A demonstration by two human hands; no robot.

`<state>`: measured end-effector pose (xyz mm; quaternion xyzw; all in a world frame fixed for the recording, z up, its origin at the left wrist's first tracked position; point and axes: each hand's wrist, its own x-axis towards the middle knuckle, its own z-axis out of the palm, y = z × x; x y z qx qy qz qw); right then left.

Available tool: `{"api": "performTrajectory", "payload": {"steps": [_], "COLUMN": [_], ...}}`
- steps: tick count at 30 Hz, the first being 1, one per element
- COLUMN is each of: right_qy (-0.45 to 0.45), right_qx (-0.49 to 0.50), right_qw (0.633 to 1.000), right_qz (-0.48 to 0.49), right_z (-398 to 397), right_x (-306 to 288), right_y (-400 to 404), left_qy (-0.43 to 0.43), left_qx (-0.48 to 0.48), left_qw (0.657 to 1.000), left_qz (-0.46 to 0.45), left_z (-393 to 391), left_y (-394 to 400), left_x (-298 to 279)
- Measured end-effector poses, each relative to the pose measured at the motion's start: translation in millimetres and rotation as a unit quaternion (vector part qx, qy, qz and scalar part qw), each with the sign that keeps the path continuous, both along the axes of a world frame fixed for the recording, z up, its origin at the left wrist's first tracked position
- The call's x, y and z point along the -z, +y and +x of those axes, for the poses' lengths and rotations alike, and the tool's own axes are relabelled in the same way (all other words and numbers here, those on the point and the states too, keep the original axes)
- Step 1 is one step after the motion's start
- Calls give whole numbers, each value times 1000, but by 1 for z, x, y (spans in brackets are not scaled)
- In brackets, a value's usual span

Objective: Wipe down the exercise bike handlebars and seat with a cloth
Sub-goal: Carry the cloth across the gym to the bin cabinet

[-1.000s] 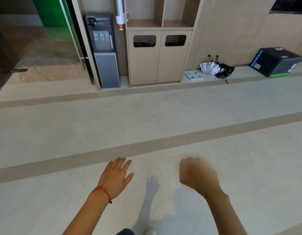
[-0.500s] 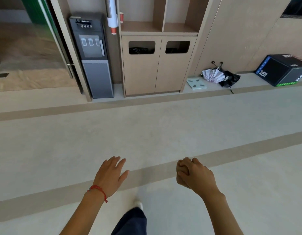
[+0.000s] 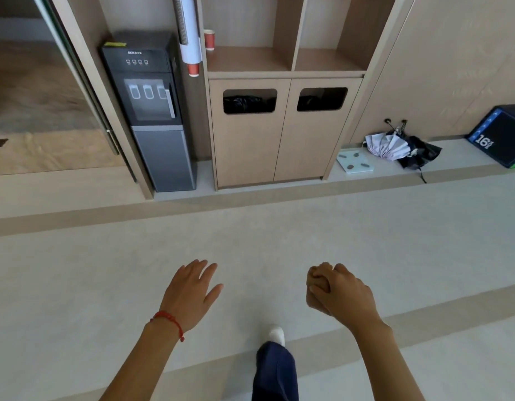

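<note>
Nearest the camera, a leg in dark blue cloth [image 3: 275, 371] is seen, with a white shoe tip [image 3: 277, 335] set on the smooth pale grey floor [image 3: 76, 270]. Above the floor, the left hand [image 3: 189, 293] is held flat with its fingers spread apart, and a thin red string bracelet [image 3: 168, 319] is worn round its wrist. The right hand [image 3: 335, 290] is curled into a loose fist with the fingers together; whether anything is gripped inside cannot be told. No cloth and no exercise bike can be seen in this view. The floor is crossed by wide tan stripes [image 3: 424, 316]. Further off, a tall dark grey water machine [image 3: 152, 111] is stood beside a light wooden cupboard with two rounded slots [image 3: 282, 131]. To the right, a flat pale square scale [image 3: 355, 162], a crumpled folded umbrella [image 3: 388, 146] and a black box with blue edging [image 3: 500, 134] are set along the wall.
</note>
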<state>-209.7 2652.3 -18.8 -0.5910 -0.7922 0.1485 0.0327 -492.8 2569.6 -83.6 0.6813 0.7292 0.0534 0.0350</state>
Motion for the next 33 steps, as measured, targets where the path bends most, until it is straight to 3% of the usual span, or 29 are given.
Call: {"api": "performTrajectory", "payload": {"steps": [11,17,25,33], "right_qy": [-6,5,8,24], "right_qx": [-31,-55,-62,-71], "right_qw": [999,998,998,997], "right_qz": [20,6,2,29], "right_z": [-27,-69,-140,-229], "right_x": [-21,-20,-3,-24], "right_y": [272,382,533,686], "left_qy": [-22,-20,-23,-29], "left_qx": [-41,-64,-66,-63], "left_qw": [999,998,997,997], "left_qz": [5,1,28,27], "left_z": [-26,-56,-124,-206], "left_y": [255,356,506,661], "left_x": [-13,-22,-9,-20]}}
